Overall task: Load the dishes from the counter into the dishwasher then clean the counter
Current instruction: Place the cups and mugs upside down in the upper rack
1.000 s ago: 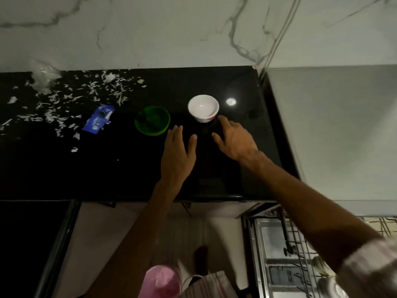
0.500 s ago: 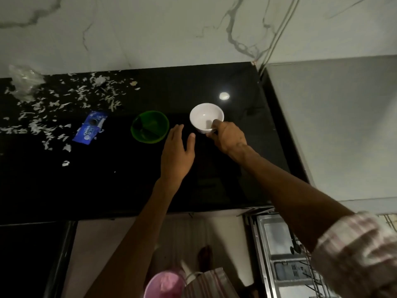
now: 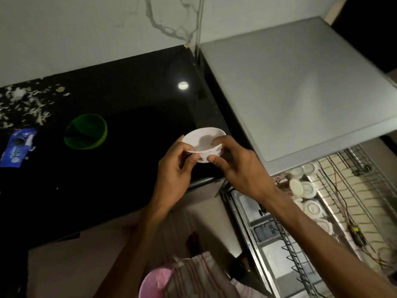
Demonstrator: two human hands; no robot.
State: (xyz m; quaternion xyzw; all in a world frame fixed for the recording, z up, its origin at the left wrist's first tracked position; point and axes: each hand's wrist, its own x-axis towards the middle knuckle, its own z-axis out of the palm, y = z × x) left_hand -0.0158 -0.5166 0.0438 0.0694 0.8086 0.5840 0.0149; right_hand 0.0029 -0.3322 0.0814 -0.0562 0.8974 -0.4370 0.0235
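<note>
Counter (image 3: 90, 190): black and glossy, white scraps (image 3: 28, 108) scattered at the far left, blue wrapper (image 3: 18, 147) near them
Bowl (image 3: 204, 145): small white one, held up over the counter's right end, just by the grey dishwasher top (image 3: 300, 82)
Left hand (image 3: 174, 171): fingers curled round the bowl's left side
Right hand (image 3: 238, 166): pinching the right rim, thumb on the outside
Green bowl (image 3: 86, 131): sitting on the counter, well left of the hands
Rack (image 3: 335, 203): pulled out lower right, white dishes in it

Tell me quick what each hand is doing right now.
Left hand: closed on the white bowl, pinching its left side.
Right hand: closed on the same bowl, fingers over the rim, thumb underneath.
</note>
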